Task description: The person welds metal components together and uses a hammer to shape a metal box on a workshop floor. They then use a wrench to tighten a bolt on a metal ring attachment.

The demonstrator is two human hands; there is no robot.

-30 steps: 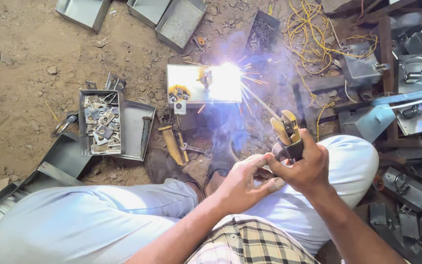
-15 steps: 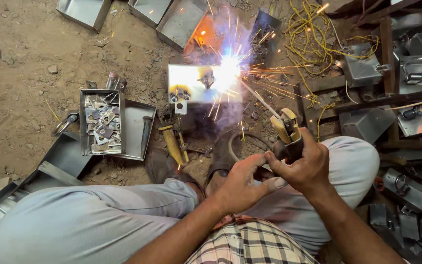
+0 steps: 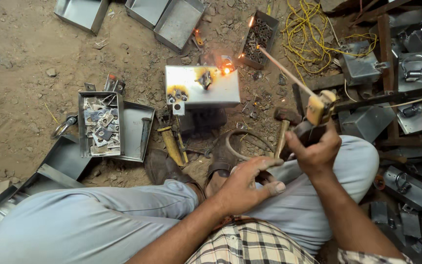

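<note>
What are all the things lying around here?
Metal box: one, silvery with scorch marks and a small glow, centre of the ground.
Tray of small metal plates: one, grey, left of the box.
Open metal boxes: three, grey, along the top edge.
Tray of dark metal bits: one, upper middle.
Yellow wire: one tangle, upper right.
Hammer: one, wooden handle, near the right knee.
Welding rod: one, thin, sticking out of the holder.
Electrode holder: one, yellowish and dark.
Boxes with shackles: several, grey, right side.
Trousers: light blue.
Left hand: resting on the leg, empty.
Right hand: gripping the electrode holder.
</note>
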